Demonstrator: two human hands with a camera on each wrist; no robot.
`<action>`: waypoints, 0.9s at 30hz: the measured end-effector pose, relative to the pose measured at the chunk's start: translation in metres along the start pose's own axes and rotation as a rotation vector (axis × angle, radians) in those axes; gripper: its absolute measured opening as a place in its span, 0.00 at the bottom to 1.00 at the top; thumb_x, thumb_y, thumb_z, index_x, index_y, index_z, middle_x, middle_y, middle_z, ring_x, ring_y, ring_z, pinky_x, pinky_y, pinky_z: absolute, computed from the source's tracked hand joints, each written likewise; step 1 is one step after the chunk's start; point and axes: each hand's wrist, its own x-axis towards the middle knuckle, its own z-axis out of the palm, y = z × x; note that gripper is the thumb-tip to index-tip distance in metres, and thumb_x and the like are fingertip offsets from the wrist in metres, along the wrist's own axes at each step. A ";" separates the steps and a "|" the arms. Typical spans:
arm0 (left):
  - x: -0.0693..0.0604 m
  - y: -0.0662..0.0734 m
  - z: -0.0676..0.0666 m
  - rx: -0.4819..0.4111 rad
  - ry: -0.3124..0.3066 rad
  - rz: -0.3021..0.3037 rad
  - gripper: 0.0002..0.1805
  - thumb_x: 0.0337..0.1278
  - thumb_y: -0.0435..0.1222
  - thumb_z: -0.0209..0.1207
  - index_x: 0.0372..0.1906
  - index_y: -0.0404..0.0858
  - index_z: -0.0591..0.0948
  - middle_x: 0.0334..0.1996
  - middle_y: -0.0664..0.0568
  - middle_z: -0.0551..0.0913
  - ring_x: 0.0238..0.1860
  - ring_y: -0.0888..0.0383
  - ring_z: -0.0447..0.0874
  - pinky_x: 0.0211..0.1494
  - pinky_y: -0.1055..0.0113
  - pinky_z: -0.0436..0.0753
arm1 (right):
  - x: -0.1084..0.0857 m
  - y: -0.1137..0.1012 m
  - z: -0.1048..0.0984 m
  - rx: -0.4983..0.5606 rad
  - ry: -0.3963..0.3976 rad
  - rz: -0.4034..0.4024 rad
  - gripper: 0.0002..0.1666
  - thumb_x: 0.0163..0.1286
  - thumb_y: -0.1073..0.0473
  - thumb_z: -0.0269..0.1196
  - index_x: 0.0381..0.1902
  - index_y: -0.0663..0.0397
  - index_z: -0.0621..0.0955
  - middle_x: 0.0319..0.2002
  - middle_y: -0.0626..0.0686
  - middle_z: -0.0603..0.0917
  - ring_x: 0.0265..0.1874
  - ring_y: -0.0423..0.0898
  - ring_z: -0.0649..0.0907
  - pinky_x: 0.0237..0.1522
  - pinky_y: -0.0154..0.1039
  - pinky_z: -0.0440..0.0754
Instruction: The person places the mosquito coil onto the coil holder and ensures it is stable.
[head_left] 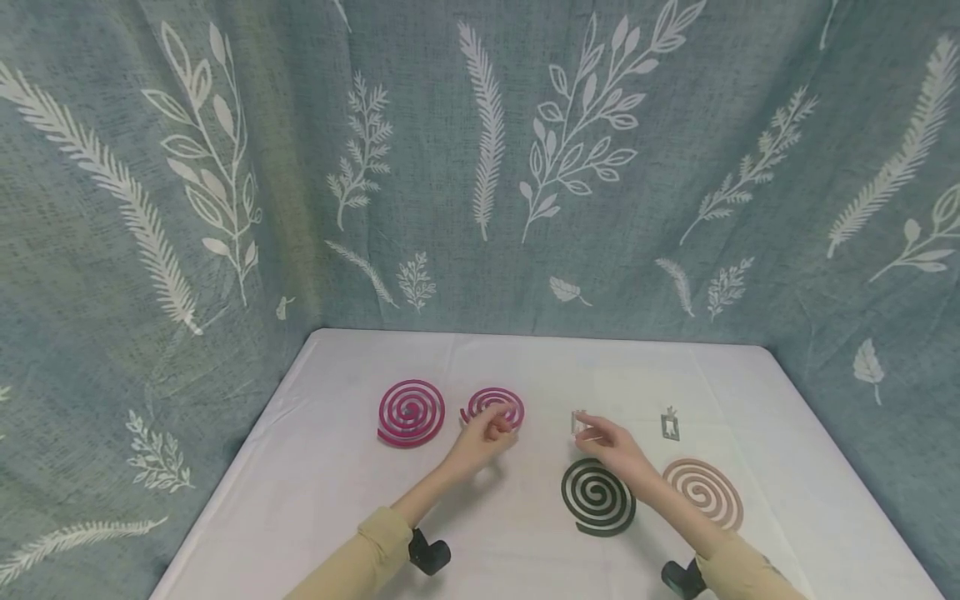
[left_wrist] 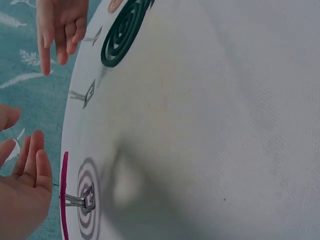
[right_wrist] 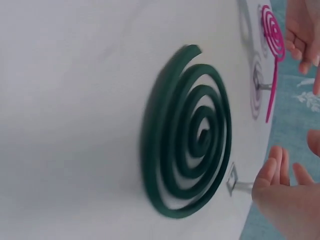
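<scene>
My left hand [head_left: 486, 435] hovers by a magenta mosquito coil [head_left: 474, 414], its thumb and fingers apart and holding nothing. In the left wrist view that coil [left_wrist: 64, 172] lies level on a metal stand [left_wrist: 76, 201], edge-on and separate from the hand [left_wrist: 30, 200]. My right hand [head_left: 617, 450] is next to a bare metal coil stand [head_left: 575, 422]; in the right wrist view the thumb and fingers stand apart with nothing between them. Whether a fingertip touches the stand [right_wrist: 232, 180] cannot be told. A dark green coil [head_left: 597, 497] lies just below the right hand.
Another magenta coil [head_left: 411, 414] sits raised at the left. A second bare stand [head_left: 670, 427] is on the right, with a tan coil [head_left: 703, 492] below it, partly behind the right forearm. The white-covered table [head_left: 510, 354] ends at a leaf-patterned curtain [head_left: 435, 167].
</scene>
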 end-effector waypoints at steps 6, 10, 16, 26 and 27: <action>-0.001 0.001 0.003 0.025 -0.083 0.022 0.26 0.57 0.32 0.60 0.60 0.28 0.71 0.42 0.34 0.79 0.40 0.55 0.78 0.42 0.77 0.76 | -0.008 0.006 -0.010 -0.032 0.009 0.017 0.30 0.67 0.56 0.59 0.66 0.55 0.69 0.48 0.55 0.82 0.47 0.49 0.82 0.56 0.52 0.77; 0.000 0.003 0.006 0.054 -0.150 0.025 0.25 0.57 0.33 0.60 0.60 0.31 0.72 0.42 0.36 0.80 0.38 0.54 0.78 0.41 0.73 0.77 | -0.011 0.011 -0.017 -0.046 0.008 0.031 0.30 0.66 0.57 0.60 0.65 0.56 0.69 0.47 0.56 0.82 0.47 0.49 0.82 0.56 0.52 0.77; 0.002 0.003 0.014 0.078 -0.184 0.014 0.25 0.56 0.32 0.61 0.60 0.31 0.73 0.40 0.37 0.80 0.38 0.52 0.80 0.35 0.74 0.78 | -0.012 0.022 -0.028 -0.105 0.030 0.043 0.30 0.65 0.56 0.61 0.64 0.56 0.71 0.47 0.56 0.82 0.46 0.49 0.82 0.54 0.50 0.78; 0.011 0.000 0.030 0.094 -0.228 0.020 0.25 0.56 0.32 0.61 0.59 0.29 0.73 0.43 0.36 0.81 0.42 0.45 0.82 0.41 0.68 0.81 | -0.018 0.031 -0.041 -0.058 -0.023 0.097 0.31 0.66 0.57 0.60 0.66 0.58 0.68 0.48 0.58 0.79 0.48 0.49 0.79 0.53 0.50 0.77; 0.012 -0.001 0.032 0.093 -0.239 0.020 0.25 0.56 0.32 0.60 0.59 0.29 0.73 0.43 0.36 0.81 0.42 0.45 0.81 0.42 0.66 0.81 | -0.019 0.032 -0.043 -0.059 -0.030 0.093 0.31 0.67 0.57 0.59 0.66 0.59 0.68 0.48 0.58 0.79 0.48 0.50 0.79 0.53 0.50 0.77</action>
